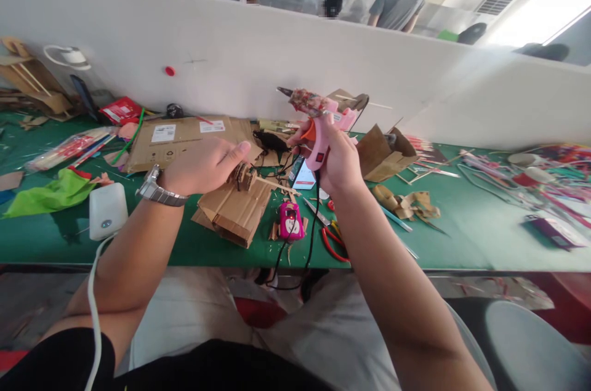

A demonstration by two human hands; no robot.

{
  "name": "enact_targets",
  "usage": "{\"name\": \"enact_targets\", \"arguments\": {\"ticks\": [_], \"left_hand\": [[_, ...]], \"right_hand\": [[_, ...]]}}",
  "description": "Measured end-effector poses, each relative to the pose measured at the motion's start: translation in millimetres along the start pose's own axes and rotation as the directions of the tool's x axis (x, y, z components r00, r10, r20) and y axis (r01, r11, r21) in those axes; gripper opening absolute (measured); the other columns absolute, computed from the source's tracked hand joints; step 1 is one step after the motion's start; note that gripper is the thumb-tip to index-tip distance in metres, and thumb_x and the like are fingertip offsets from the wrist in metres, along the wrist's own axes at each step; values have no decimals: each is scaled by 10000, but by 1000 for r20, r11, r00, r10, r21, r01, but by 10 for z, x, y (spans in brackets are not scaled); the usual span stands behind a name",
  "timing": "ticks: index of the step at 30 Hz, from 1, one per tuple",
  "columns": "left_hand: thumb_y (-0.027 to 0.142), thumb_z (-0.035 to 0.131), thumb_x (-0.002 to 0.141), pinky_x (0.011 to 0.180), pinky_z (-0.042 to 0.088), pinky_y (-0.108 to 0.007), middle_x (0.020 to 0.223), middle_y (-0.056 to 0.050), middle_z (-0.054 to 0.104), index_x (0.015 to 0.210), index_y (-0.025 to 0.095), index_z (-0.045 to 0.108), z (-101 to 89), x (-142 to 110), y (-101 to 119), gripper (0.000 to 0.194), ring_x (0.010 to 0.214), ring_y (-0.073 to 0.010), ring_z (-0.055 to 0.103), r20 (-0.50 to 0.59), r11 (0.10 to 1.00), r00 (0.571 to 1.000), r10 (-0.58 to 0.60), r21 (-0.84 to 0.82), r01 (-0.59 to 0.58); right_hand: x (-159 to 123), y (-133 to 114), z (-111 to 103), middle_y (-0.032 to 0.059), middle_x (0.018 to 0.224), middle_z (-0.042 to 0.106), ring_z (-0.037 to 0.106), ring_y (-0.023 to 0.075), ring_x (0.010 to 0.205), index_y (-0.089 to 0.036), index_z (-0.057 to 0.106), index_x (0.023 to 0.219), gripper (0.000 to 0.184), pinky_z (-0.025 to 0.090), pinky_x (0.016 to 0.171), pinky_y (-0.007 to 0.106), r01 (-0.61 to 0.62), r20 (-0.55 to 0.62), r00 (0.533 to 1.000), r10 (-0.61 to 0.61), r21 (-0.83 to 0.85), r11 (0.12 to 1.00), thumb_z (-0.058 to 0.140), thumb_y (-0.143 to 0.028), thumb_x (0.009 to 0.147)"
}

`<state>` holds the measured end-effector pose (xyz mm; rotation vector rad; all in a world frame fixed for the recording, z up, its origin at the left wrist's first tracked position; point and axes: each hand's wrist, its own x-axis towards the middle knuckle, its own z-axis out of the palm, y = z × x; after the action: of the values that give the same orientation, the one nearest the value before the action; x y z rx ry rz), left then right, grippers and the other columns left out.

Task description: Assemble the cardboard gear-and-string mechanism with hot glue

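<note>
My right hand [344, 160] is wrapped around the handle of a pink hot glue gun [317, 156], held up above the table. Its dark nozzle points left and away from me, and old glue is crusted behind the tip. A black cord hangs down from the handle. On the left, my left hand [207, 164] is closed at a small layered cardboard piece [243, 178], the thumb lying along its top; the other fingertips are hidden. That piece sits at the upper end of a folded cardboard box [237, 212] lying on the green table [462, 225].
Close by are a pink device with a cable [290, 220], red-handled scissors [331, 242] and a phone [303, 177]. A white power bank [108, 211] lies left, its cable crossing my arm. Behind stand a large flat carton [184, 141], a paper bag [385, 151] and a white partition [221, 64].
</note>
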<state>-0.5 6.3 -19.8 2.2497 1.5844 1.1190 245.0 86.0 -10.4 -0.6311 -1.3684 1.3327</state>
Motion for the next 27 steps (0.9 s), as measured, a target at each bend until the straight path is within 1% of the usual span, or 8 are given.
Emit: {"name": "enact_targets", "arguments": {"ticks": [8,11,13,14,17,20,23,27], "left_hand": [[625,268,1126,1036,569,-482,1212,-123,834,1233,240,817,-83,-56,61,679,1186,-320,754,68,996,993,94,-3,-94],[618,312,1125,1123,519,-517,1346,-151,772,1357,218,740,-55,-197,25,630,1311,-327,686,-69,986,988,135,-88,-141],[602,371,1117,1061,540,-501,1297,-142,758,1328,239,720,41,-364,-14,546,1243,-308,690,-294,980,952,91,-146,-138],[560,419,1110,981,559,-488,1188,-120,765,1223,253,734,117,-473,-25,455,1116,-286,706,-499,977,866,31,-170,-132],[411,554,1033,726,529,-433,705,-17,520,828,270,610,437,-892,36,255,698,-215,565,-873,958,474,-115,-224,-181],[419,530,1000,593,499,-415,669,-16,440,809,271,532,824,-1401,251,241,632,-219,519,-803,926,541,-250,-362,-109],[458,538,1005,773,598,-531,808,-58,554,915,277,574,1169,-1883,484,205,839,-286,626,-569,856,718,-401,-513,72],[425,608,1028,1063,575,-562,1166,-102,683,1212,290,646,1475,-2250,567,232,1143,-311,688,-240,560,717,-654,-792,246]], "right_hand": [[-43,3,-30,93,896,720,765,338,1133,-240,702,894,646,655,791,440,-13,-5,1000,13,1,1000,674,-883,834],[-122,-10,-45,89,920,722,770,330,1110,-246,714,896,586,661,790,442,10,-19,1000,-10,2,1000,699,-831,861],[-204,-13,-55,82,916,724,777,326,1080,-254,734,906,527,665,783,450,32,-26,999,-32,7,999,715,-780,885],[-253,-13,-61,79,910,726,780,326,1067,-259,743,905,495,668,781,455,42,-32,999,-41,6,999,727,-753,891],[-409,-11,-91,68,899,747,784,325,1044,-275,760,888,420,675,803,470,65,-71,995,-66,-17,998,767,-695,880],[-548,7,-149,67,857,753,786,318,992,-275,777,900,422,670,833,486,92,-89,991,-98,-66,994,757,-696,888],[-647,57,-215,68,837,749,784,312,915,-283,797,926,398,664,825,505,122,-93,987,-129,-77,989,725,-675,927],[-733,157,-250,58,864,736,774,297,835,-287,802,909,369,671,773,496,124,-128,984,-125,-14,992,730,-647,934]]}}
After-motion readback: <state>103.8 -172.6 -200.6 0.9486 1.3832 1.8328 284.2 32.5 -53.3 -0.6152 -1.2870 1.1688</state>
